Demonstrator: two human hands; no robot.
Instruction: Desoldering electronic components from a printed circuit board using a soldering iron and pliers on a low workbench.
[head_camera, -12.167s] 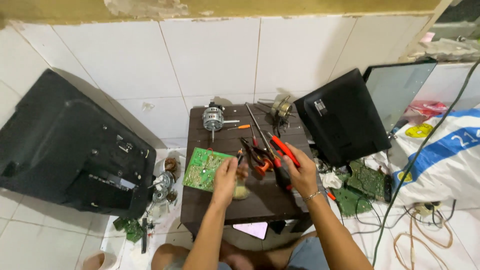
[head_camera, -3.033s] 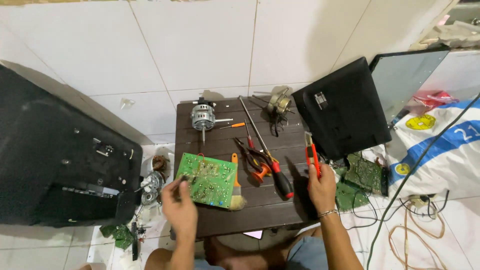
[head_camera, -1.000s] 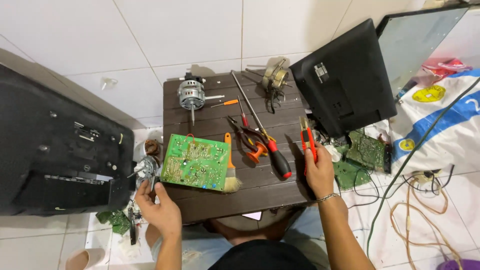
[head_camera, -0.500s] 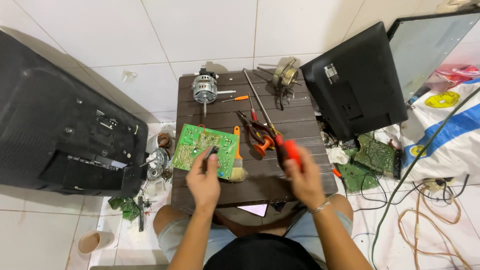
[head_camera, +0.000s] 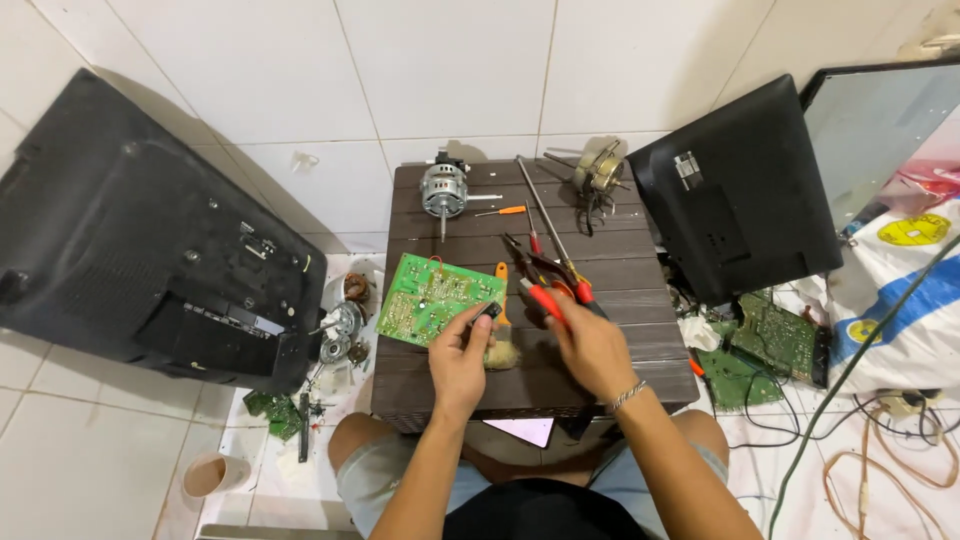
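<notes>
A small black part (head_camera: 488, 312) is pinched by the left hand (head_camera: 460, 355) over a green circuit board (head_camera: 437, 298) on the dark slatted table (head_camera: 600, 380). Red-handled pliers (head_camera: 545, 295) are gripped by the right hand (head_camera: 590, 345). White wall tiles (head_camera: 440, 70) are seen behind, and black television backs (head_camera: 140, 250) lean alongside.

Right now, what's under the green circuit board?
The green circuit board lies on the dark slatted table. The left hand holds a small black part at its right edge. Anything beneath the board is hidden.
</notes>
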